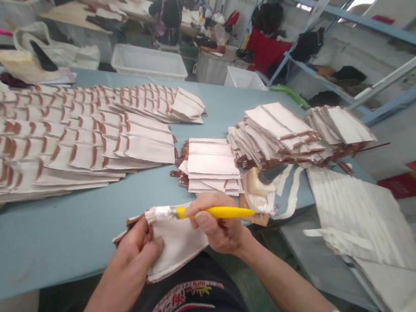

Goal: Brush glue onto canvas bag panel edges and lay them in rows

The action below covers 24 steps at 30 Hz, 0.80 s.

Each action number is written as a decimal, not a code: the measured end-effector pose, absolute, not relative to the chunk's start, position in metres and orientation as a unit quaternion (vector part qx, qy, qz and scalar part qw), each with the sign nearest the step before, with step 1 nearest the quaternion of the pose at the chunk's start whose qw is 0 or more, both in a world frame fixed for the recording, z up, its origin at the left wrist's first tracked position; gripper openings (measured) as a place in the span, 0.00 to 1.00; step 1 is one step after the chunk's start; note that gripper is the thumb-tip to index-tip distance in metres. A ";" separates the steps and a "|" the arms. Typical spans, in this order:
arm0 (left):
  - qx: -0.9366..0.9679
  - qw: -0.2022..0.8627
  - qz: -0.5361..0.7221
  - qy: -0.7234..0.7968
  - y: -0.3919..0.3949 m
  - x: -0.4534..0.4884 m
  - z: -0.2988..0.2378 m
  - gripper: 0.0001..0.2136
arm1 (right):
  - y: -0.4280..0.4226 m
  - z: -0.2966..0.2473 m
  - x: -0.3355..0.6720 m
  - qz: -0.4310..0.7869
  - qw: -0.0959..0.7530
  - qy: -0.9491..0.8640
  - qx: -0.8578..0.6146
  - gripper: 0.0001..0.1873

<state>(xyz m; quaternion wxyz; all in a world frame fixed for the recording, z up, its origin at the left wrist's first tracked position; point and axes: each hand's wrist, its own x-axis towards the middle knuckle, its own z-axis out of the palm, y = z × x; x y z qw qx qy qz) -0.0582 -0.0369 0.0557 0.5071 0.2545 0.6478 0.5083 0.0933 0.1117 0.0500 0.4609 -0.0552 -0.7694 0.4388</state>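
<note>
My left hand pinches a white fabric piece with brown edging at the near edge of the light blue table. My right hand is closed round a yellow-handled brush. The brush's white bristles rest on the top edge of the piece. Just to the right stands a glue-smeared pot with a dark handle sticking out of it.
Rows of overlapped white-and-brown pieces cover the table's left. Stacks of the same pieces lie ahead and to the right. White sheets lie on a lower surface at right. White bins, metal shelving and a person are beyond.
</note>
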 end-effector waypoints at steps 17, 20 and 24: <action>0.614 -0.010 0.394 0.683 -0.062 -0.050 -0.004 0.17 | 0.087 0.075 0.127 0.462 0.487 -0.724 -0.161 0.15; 0.624 -0.039 0.389 0.676 -0.066 -0.052 -0.013 0.16 | 0.082 0.079 0.125 0.447 0.460 -0.756 -0.131 0.15; 0.615 -0.040 0.388 0.685 -0.070 -0.054 -0.019 0.16 | 0.079 0.078 0.122 0.446 0.418 -0.784 -0.105 0.18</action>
